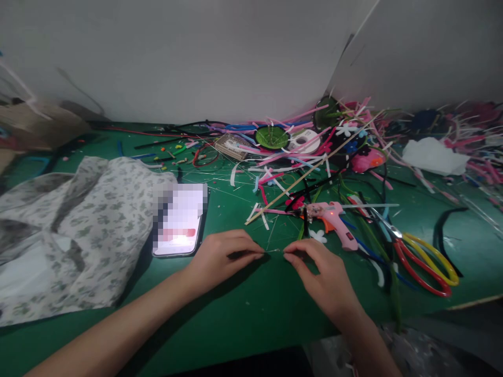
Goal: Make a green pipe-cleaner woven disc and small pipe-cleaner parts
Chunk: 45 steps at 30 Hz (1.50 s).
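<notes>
My left hand (222, 257) is closed in a pinch between thumb and forefinger on a thin, pale strand (272, 251). Facing it, my right hand (324, 277) pinches at the strand's other end, with a short stretch showing between the fingertips. Whether the strand is wire, thread or glue is too fine to tell. Just beyond my right hand lies a pink glue gun (337, 226) with a small orange-red light. A white flower shape (317, 236) rests by my right knuckles. To the left of my left hand, a lit phone (181, 220) lies flat, its screen partly blurred.
Scissors (428, 264) with red and yellow handles lie at right. Pipe cleaners (271, 163), a wooden stick (291, 187), a white spool (316, 140) and a green dish (272, 137) crowd the back. Patterned cloth (98, 225) covers the left of the green table (251, 324).
</notes>
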Available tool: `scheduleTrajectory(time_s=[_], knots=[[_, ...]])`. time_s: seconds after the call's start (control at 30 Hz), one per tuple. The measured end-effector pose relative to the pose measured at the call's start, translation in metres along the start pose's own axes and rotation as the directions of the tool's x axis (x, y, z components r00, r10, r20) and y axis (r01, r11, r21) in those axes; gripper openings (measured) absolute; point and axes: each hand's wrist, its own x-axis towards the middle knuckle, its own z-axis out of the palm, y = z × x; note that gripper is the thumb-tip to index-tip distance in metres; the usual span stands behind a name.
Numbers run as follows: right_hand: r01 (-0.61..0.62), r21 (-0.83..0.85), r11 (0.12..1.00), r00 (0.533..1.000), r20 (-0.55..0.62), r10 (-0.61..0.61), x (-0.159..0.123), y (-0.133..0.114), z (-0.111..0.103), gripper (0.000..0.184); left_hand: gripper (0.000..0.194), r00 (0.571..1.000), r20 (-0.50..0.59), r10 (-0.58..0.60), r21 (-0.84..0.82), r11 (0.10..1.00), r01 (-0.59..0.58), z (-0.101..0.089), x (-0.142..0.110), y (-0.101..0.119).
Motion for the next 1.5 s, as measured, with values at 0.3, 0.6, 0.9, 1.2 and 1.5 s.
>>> scheduleTrajectory(time_s=[0.3, 0.6, 0.9, 1.2, 1.5], knots=[[0.151, -0.126, 0.980, 0.961, -0.215, -0.176, -0.015, -0.012, 0.008, 0.006, 0.014, 1.000, -0.002, 0.000, -0.010, 1.000, 0.000, 0.000, 0.000, 0.000], [0.046, -0.048, 0.998, 0.986, -0.160, -0.053, -0.015, -0.013, 0.021, 0.011, 0.014, 1.000, 0.000, -0.011, -0.018, 1.000, 0.011, 0.001, -0.002, -0.001], [0.028, -0.038, 0.999, 0.980, -0.195, -0.034, -0.016, -0.013, 0.022, 0.011, 0.014, 1.000, 0.000, -0.003, -0.008, 1.000, 0.003, 0.001, -0.001, -0.002], [0.038, -0.090, 0.995, 0.959, -0.278, -0.062, -0.017, -0.025, 0.020, 0.011, 0.014, 1.000, 0.001, -0.018, -0.002, 1.000, 0.018, 0.001, -0.002, -0.001], [-0.040, -0.151, 0.988, 0.918, -0.397, -0.024, -0.021, -0.038, 0.040, 0.014, 0.014, 1.000, -0.015, -0.001, 0.002, 1.000, 0.001, 0.000, 0.000, 0.001]])
